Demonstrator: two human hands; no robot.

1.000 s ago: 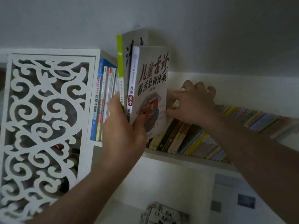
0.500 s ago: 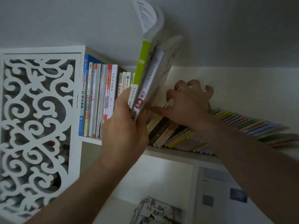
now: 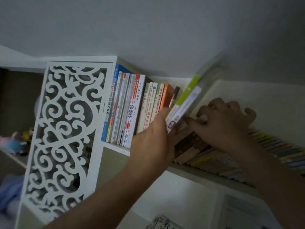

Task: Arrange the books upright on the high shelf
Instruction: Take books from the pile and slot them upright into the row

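White shelf (image 3: 115, 147) under a pale ceiling, fretwork panel (image 3: 66, 129) at its end. Upright books (image 3: 130, 109): roughly a dozen, left. Slumped books (image 3: 214, 156): too many to count, right. My left hand (image 3: 153, 142) grips two books (image 3: 184, 103), spines tilted right, above the gap. My right hand (image 3: 226, 123), fingers curled, presses the slumped row aside.

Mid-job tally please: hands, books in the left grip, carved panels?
Hands: 2, left hand, right hand
Books in the left grip, spines showing: 2, green-spined book, white-spined book
Carved panel: 1
Total: 5
Shelved rows: too blurred to count.
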